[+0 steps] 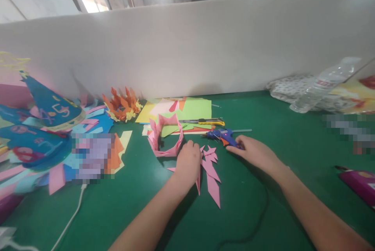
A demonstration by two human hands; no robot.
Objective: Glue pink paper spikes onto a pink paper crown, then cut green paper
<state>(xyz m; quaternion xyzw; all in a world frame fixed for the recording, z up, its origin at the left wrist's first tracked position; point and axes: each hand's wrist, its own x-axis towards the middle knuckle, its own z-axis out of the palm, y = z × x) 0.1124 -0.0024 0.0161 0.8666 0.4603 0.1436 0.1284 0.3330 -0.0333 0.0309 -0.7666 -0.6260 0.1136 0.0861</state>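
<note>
A pink folded-paper crown (165, 153) stands upright on the green table, with pointed tips round its ring. My left hand (189, 163) is beside its right edge, over cut pink paper pieces (212, 182); its fingers are curled down, and their tips are hidden. Pink points stick out on either side of that hand. At the right, my right hand (253, 151) is closed round the handle end of a blue hot glue gun (222, 135). The gun lies on its side with its nozzle to the left, an orange trigger, and a clear glue stick out of its back.
Behind the crown lie coloured paper sheets (197, 108) and a yellow utility knife (208, 121). An orange paper crown (121, 106), blue party hats (51, 106) and paper strips fill the left. A plastic bottle (322, 86) leans at the back right. A white partition (187, 47) borders the table.
</note>
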